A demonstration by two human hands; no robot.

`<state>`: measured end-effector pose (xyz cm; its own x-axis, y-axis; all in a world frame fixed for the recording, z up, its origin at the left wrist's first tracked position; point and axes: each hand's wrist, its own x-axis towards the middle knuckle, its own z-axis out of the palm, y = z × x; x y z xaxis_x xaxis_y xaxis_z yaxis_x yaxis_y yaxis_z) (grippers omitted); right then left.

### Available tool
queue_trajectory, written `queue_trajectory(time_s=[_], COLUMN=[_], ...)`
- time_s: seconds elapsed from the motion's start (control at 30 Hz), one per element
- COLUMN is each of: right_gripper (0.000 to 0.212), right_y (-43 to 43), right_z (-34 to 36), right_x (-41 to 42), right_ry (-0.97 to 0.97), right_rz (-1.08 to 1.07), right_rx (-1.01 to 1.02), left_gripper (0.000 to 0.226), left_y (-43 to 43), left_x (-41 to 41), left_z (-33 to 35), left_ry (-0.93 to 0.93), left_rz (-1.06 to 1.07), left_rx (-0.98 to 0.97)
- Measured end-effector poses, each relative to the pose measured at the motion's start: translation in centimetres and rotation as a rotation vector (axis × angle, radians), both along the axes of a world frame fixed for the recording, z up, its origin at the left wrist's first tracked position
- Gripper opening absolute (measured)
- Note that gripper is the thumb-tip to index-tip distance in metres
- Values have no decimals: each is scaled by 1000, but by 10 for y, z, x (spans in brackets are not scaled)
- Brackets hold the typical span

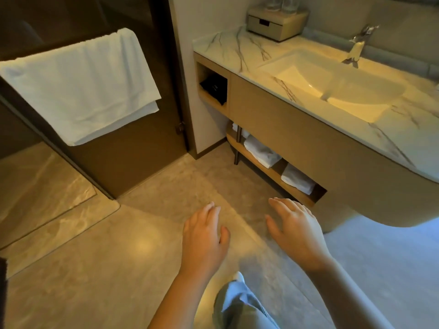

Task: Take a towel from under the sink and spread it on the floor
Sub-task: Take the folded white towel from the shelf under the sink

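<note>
Two folded white towels lie on the low wooden shelf (259,166) under the sink: one (262,151) toward the left, another (297,179) to its right. A third white bundle (237,128) peeks out behind the shelf's metal post. My left hand (205,236) hovers palm down over the floor, fingers apart, holding nothing. My right hand (295,227) is also spread and empty, just in front of the shelf's right end, apart from the towels. The tiled floor (118,269) below both hands is bare.
A large white towel (80,84) hangs over a rail on the dark glass door at left. The marble counter (228,48) carries the basin (337,84), a tap (356,46) and a small drawer box (275,22). A black item (215,87) sits in the upper cubby. My knee (240,302) shows below.
</note>
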<state>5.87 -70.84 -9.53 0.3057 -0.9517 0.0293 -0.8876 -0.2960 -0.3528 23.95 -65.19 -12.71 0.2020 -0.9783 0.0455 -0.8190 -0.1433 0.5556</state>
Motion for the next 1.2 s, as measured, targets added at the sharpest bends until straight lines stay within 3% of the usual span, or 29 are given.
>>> queue_trajectory(time_s=[0.13, 0.53, 1.2], right_gripper=[42, 32, 44], right_y=[-74, -212, -339], right_z=[-16, -126, -496], right_x=[-3, -16, -49], right_ry=[-16, -82, 111], right_rz=[-94, -192, -574], right_rx=[65, -146, -275], left_gripper=[44, 38, 34], left_y=[-84, -262, -479], left_x=[1, -15, -62], left_z=[-13, -118, -487], left_ry=[-20, -131, -192], left_rz=[-54, -322, -673], left_rx=[1, -58, -283])
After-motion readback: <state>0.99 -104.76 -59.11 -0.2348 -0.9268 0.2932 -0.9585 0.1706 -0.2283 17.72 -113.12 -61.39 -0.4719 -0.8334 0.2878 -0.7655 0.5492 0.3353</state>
